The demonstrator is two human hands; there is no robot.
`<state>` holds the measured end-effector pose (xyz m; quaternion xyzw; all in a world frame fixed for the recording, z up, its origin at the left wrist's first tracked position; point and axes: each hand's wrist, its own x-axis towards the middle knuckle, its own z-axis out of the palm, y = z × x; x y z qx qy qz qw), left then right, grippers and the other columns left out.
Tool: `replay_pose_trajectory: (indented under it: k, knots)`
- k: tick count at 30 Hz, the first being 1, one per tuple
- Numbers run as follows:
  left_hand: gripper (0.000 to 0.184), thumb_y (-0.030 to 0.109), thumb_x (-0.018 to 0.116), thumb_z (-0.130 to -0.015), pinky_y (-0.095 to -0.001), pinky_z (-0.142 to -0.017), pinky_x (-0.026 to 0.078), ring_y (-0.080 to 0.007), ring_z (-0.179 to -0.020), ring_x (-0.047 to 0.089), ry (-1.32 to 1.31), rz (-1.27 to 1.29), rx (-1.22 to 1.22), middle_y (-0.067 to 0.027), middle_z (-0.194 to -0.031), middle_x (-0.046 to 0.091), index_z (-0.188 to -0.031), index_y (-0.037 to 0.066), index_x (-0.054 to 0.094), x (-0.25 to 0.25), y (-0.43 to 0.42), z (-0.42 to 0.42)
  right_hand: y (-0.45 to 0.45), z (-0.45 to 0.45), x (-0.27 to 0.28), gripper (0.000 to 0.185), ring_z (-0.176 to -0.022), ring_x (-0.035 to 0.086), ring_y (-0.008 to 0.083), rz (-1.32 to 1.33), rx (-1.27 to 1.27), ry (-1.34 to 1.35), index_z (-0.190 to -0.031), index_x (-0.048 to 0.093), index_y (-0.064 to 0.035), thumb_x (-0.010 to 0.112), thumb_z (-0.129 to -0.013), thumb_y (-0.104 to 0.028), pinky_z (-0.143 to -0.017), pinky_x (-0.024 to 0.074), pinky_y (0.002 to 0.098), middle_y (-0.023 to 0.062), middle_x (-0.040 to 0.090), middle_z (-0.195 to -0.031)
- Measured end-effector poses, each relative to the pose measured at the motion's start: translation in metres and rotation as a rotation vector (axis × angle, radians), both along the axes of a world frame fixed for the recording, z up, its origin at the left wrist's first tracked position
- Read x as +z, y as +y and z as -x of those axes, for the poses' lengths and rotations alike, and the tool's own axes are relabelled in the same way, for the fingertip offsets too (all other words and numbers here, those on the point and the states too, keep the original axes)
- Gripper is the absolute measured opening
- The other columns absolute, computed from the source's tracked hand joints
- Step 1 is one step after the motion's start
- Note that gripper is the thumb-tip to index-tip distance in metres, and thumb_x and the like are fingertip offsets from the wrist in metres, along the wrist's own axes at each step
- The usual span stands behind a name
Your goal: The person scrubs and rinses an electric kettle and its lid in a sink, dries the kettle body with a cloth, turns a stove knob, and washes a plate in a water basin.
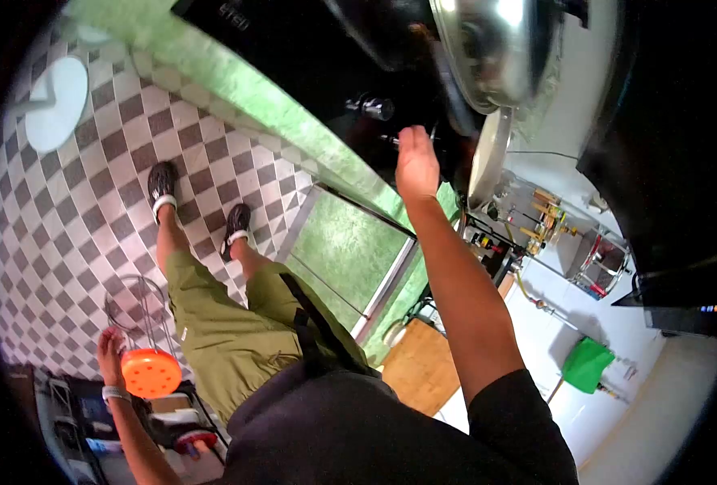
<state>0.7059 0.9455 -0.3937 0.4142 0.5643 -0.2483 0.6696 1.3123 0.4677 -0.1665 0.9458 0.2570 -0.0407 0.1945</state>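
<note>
My right hand (417,167) reaches to the front of the black stove (294,48), its fingers pressed together around a small knob that they mostly hide. Just beyond it, a silver and black knob (372,107) stands uncovered. A shiny metal pan or lid (496,48) sits on the stove above my right hand. At the lower left, my left hand (109,352) hangs with its fingers loosely apart and nothing in them. It is beside an orange round stool (151,373) with metal legs.
Below the stove is a green cabinet front (346,250). A wooden board (420,368), bottles and utensils (548,222), a wire basket (601,263) and a green cloth (588,364) are to the right. A white round object (57,105) stands on the checkered floor (75,210).
</note>
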Motion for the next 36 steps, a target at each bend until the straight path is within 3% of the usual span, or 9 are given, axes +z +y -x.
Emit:
replay_pose_trajectory:
  k: [6, 9, 10, 14, 20, 23, 26, 31, 36]
  knots:
    - [0.026, 0.026, 0.056, -0.095, -0.0254, -0.075, 0.046, -0.0076, -0.091, 0.061, -0.006, -0.081, 0.032, 0.0043, -0.098, 0.064, -0.118, 0.015, 0.062, 0.03, 0.006, -0.029, 0.003, 0.002, 0.001, 0.016, -0.098, 0.06, 0.0301, 0.04, 0.037, -0.079, -0.098, 0.054, -0.0045, 0.054, -0.082, -0.003, -0.083, 0.0527, 0.0368, 0.0141, 0.058, -0.105]
    - [0.028, 0.026, 0.057, -0.094, -0.0285, -0.081, 0.048, -0.0118, -0.093, 0.062, -0.048, -0.087, 0.071, 0.0024, -0.096, 0.064, -0.119, 0.014, 0.062, 0.048, 0.008, -0.04, 0.008, 0.005, 0.004, 0.016, -0.094, 0.059, 0.0267, 0.079, -0.004, -0.094, -0.095, 0.054, -0.0061, 0.055, -0.08, -0.005, -0.08, 0.0524, 0.0332, 0.0112, 0.056, -0.101]
    - [0.029, 0.027, 0.057, -0.094, -0.0293, -0.08, 0.048, -0.0126, -0.094, 0.063, -0.053, -0.085, 0.038, 0.0017, -0.096, 0.065, -0.119, 0.014, 0.062, 0.046, 0.011, -0.037, 0.004, 0.005, -0.004, 0.016, -0.091, 0.058, 0.0265, 0.017, 0.059, -0.214, -0.095, 0.054, -0.0064, 0.056, -0.079, -0.006, -0.078, 0.0522, 0.033, 0.0111, 0.056, -0.1]
    - [0.024, 0.025, 0.061, -0.092, -0.03, -0.073, 0.051, -0.014, -0.087, 0.065, -0.08, -0.073, 0.051, 0.001, -0.094, 0.067, -0.114, 0.015, 0.063, 0.046, 0.015, -0.037, 0.025, 0.016, 0.006, 0.017, -0.092, 0.058, 0.0268, -0.073, -0.134, -0.169, -0.1, 0.056, -0.0047, 0.053, -0.084, -0.009, -0.075, 0.0528, 0.0359, 0.0103, 0.056, -0.106]
    - [0.023, 0.026, 0.062, -0.091, -0.0344, -0.072, 0.051, -0.0173, -0.085, 0.064, -0.142, -0.019, 0.035, 0.0002, -0.092, 0.067, -0.111, 0.016, 0.063, 0.041, 0.027, -0.068, 0.068, 0.064, 0.069, 0.034, -0.097, 0.058, 0.0292, -0.372, -0.243, -0.189, -0.111, 0.056, -0.0023, 0.058, -0.077, -0.003, -0.083, 0.0525, 0.0361, 0.0137, 0.054, -0.113]
    - [0.028, 0.023, 0.062, -0.088, -0.0355, -0.073, 0.051, -0.0165, -0.084, 0.063, -0.107, -0.051, -0.093, -0.0024, -0.092, 0.066, -0.114, 0.013, 0.063, 0.067, 0.026, -0.114, 0.075, 0.101, 0.121, 0.043, -0.1, 0.056, 0.0326, -0.61, -0.249, -0.134, -0.118, 0.055, 0.0016, 0.058, -0.075, 0.0, -0.086, 0.0507, 0.038, 0.016, 0.053, -0.115]
    - [0.042, 0.026, 0.06, -0.086, -0.0363, -0.078, 0.052, -0.0193, -0.092, 0.063, -0.101, -0.086, -0.261, -0.0079, -0.1, 0.065, -0.124, 0.008, 0.058, 0.08, 0.026, -0.162, 0.067, 0.136, 0.155, 0.047, -0.104, 0.054, 0.0325, -0.658, -0.287, -0.122, -0.122, 0.055, 0.0015, 0.056, -0.075, 0.002, -0.088, 0.0498, 0.0378, 0.0162, 0.052, -0.115]
    - [0.032, 0.017, 0.056, -0.089, -0.0342, -0.078, 0.053, -0.0197, -0.09, 0.064, -0.113, -0.071, -0.436, -0.007, -0.101, 0.065, -0.12, 0.009, 0.059, 0.104, 0.019, -0.239, 0.036, 0.192, 0.188, 0.044, -0.107, 0.056, 0.0284, -0.81, -0.401, -0.178, -0.12, 0.058, -0.0032, 0.056, -0.076, 0.001, -0.087, 0.0509, 0.0363, 0.0112, 0.054, -0.115]
    - [0.032, 0.013, 0.06, -0.084, -0.0321, -0.072, 0.052, -0.0181, -0.084, 0.064, -0.142, -0.125, -0.566, -0.0058, -0.093, 0.065, -0.115, 0.007, 0.062, 0.109, -0.001, -0.306, -0.017, 0.254, 0.217, 0.046, -0.103, 0.059, 0.0281, -0.847, -0.489, -0.218, -0.12, 0.06, -0.0084, 0.061, -0.074, -0.002, -0.08, 0.0542, 0.0351, 0.0099, 0.057, -0.111]
